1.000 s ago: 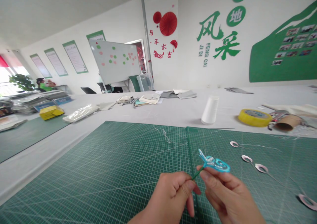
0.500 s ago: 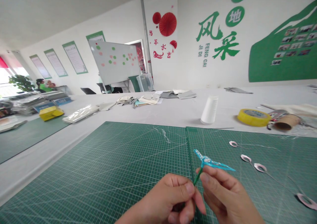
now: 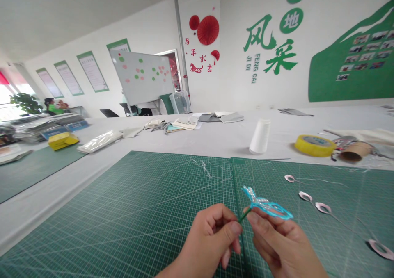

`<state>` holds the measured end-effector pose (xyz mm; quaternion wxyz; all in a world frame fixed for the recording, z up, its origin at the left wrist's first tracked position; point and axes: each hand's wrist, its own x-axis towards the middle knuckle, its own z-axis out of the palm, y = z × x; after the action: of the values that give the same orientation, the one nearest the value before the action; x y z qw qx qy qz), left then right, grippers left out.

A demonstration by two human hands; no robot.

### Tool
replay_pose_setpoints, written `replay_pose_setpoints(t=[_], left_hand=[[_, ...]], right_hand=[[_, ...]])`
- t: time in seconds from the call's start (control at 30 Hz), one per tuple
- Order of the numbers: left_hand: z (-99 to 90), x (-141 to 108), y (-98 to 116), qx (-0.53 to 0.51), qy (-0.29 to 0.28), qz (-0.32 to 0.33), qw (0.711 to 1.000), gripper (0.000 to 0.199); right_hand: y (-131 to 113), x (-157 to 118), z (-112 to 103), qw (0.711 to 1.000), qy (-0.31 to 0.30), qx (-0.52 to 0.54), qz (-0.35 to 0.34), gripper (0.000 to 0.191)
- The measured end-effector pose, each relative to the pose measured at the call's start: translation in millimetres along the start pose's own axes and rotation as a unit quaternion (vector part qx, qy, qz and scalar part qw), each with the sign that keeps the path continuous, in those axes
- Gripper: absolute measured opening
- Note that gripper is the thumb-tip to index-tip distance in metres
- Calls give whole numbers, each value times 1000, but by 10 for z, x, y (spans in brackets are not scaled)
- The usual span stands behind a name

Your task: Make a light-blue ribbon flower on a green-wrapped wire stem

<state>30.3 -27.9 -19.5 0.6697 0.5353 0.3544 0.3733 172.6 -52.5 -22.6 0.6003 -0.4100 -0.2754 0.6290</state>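
A small turquoise wire ornament with silvery beading sits on a thin green stem. My left hand pinches the stem's lower end between thumb and fingers. My right hand has its fingertips against the ornament's underside, close to where it meets the stem. Both hands hover over the right half of a green cutting mat. To the right of my right hand, several silvery wire loops with pale pink rims lie on the mat, trailing thin stems.
Behind the mat on the white table stand a white thread cone, a yellow tape roll and a cardboard tube. Fabric pieces lie farther back. A person sits at the far left beyond a whiteboard.
The ornament has turned from nearly edge-on to showing its face again, rolled on its stem between my fingers. My left hand has risen slightly.
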Motion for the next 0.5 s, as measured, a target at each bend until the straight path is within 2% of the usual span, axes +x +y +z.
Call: replay_pose_setpoints(t=[0.5], left_hand=[[-13, -6, 22, -56, -71, -21, 996, 36]], right_hand=[[29, -5, -24, 1000, 11, 9, -1, 23]])
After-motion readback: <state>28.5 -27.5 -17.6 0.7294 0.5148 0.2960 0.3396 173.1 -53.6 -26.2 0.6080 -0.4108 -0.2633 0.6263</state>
